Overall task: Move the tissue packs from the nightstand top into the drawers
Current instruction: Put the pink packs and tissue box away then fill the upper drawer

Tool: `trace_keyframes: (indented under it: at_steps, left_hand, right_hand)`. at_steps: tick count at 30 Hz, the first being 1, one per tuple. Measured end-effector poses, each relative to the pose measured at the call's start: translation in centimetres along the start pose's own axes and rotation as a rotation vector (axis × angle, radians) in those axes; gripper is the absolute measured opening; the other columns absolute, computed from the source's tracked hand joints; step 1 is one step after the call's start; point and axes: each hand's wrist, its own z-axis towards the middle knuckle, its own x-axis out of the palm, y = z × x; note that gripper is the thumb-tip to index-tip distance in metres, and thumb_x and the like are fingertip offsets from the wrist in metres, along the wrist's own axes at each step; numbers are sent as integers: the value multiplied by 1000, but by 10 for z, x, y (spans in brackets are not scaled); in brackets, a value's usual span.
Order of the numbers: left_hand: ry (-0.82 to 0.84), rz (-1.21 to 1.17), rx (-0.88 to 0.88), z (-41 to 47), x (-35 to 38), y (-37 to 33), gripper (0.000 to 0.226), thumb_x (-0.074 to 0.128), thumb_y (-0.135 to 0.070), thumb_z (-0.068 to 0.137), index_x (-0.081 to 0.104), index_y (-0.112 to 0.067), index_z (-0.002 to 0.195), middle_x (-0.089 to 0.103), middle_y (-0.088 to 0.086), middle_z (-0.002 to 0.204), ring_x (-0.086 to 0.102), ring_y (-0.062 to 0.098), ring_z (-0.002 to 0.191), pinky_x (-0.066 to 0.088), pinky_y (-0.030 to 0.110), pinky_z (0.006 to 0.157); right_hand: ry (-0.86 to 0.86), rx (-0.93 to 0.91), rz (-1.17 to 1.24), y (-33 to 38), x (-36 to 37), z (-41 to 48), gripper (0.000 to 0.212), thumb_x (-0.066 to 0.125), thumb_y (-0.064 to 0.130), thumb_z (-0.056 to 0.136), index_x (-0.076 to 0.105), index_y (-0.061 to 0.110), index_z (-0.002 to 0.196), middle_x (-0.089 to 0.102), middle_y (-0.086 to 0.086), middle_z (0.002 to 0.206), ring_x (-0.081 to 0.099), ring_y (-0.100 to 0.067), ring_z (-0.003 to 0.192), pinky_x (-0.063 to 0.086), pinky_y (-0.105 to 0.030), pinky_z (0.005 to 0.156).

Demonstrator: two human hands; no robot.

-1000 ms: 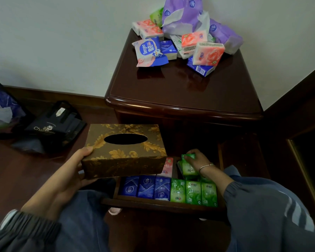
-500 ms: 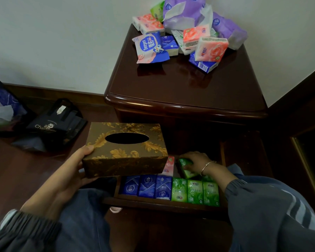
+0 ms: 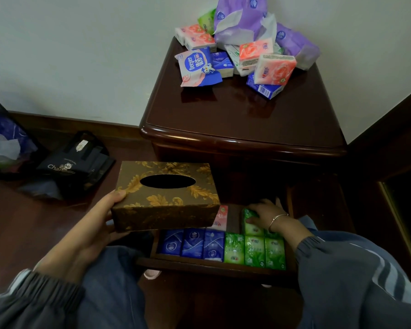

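Observation:
A heap of tissue packs (image 3: pixel 244 57), pink, blue, green and purple, lies at the back of the dark nightstand top (image 3: pixel 247 119). Below, the open drawer (image 3: pixel 214 265) holds a front row of blue packs (image 3: pixel 192 243) and green packs (image 3: pixel 254 251), with a pink pack (image 3: pixel 221 216) behind them. My right hand (image 3: pixel 265 211) rests in the drawer's back row, fingers pressing on a green pack (image 3: pixel 250 222). My left hand (image 3: pixel 97 224) grips the end of a gold-patterned tissue box (image 3: pixel 166 195), held over the drawer's left part.
A black bag (image 3: pixel 74 165) and a mesh bag with paper (image 3: pixel 3 141) lie on the wooden floor at the left. A dark bed frame (image 3: pixel 399 186) stands right of the nightstand. My knees fill the bottom of the view.
My right hand has lowered the green pack into the drawer's back row, behind the green ones in front. The left hand keeps the tissue box in the same place.

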Motion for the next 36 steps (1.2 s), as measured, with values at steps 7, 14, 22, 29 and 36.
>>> trace_keyframes:
  at_steps: [7,14,22,29,36]
  left_hand:
    - [20,-13,18,2,4,4,55,72,-52,63,65,-27,111,69,8,102,67,23,92,55,39,71]
    - [55,-39,-26,-5,14,2,59,76,-51,54,64,-24,105,67,8,97,65,27,96,56,40,70]
    - [145,9,-135,-14,36,5,64,78,-52,53,64,-21,107,65,12,104,64,30,99,57,42,70]
    - [148,79,-132,-16,63,6,50,64,-59,76,62,-25,113,67,8,105,65,24,98,56,38,76]
    - [-72,295,-27,-5,62,8,56,47,-58,90,48,-25,135,50,2,138,50,24,120,44,34,82]
  right_hand:
    - [-112,48,80,8,0,-14,57,39,55,92,26,37,145,20,7,156,-1,-26,145,-5,-59,111]
    - [279,149,1500,66,-72,-83,42,39,64,87,58,32,106,66,-2,114,67,-23,100,41,-40,84]
    - [332,337,1814,85,-70,-121,72,69,58,63,42,25,121,56,-16,122,65,-35,99,49,-48,81]
    - [115,511,1951,81,-50,-109,73,74,48,68,46,14,126,58,-24,110,65,-40,91,55,-41,64]
    - [-80,593,1957,70,-33,-88,58,75,47,67,54,12,109,62,-18,101,66,-33,85,57,-41,61]
